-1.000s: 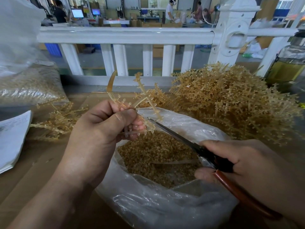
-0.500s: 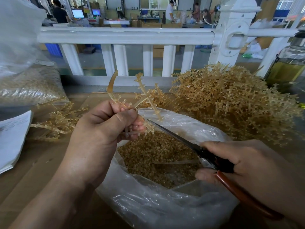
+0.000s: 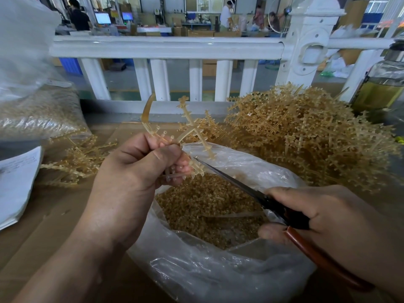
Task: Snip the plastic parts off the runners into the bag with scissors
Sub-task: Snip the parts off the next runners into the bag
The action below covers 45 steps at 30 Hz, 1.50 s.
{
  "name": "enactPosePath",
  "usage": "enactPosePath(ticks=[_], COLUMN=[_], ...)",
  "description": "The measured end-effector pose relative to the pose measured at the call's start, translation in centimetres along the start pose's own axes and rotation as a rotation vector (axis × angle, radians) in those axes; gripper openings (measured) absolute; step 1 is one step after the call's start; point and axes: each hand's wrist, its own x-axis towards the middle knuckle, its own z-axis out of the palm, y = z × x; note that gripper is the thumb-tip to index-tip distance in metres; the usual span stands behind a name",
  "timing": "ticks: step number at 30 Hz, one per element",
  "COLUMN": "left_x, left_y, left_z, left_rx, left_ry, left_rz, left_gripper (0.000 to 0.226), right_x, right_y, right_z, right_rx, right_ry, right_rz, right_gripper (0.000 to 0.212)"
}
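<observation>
Over the bag [image 3: 218,278], the left hand [image 3: 135,178], grip clamped, holds a runner [image 3: 192,125]; the right hand [image 3: 332,217], grip clamped, holds scissors [image 3: 236,182], tips just beside that runner.

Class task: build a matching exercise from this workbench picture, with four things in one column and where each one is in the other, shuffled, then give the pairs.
Things
1. held runner
2. scissors
3. bag
4. heap of runners

Places
A. gripped in the right hand
B. piled beyond the bag, on the right
C. pinched in the left hand
D. open below both hands, holding cut parts

Pairs: 1-C, 2-A, 3-D, 4-B
</observation>
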Motion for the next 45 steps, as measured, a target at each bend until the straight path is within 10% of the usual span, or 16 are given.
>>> enactPosePath(ticks=[45], left_x=[-0.6], left_y=[-0.7], left_z=[1.1], left_rx=[-0.034], left_ry=[-0.008], left_rz=[-0.002], left_gripper=[0.009], right_x=[0.0], right_y=[0.5], right_z=[0.2], right_rx=[-0.024], right_ry=[-0.01], right_rz=[0.015], right_gripper=[0.063])
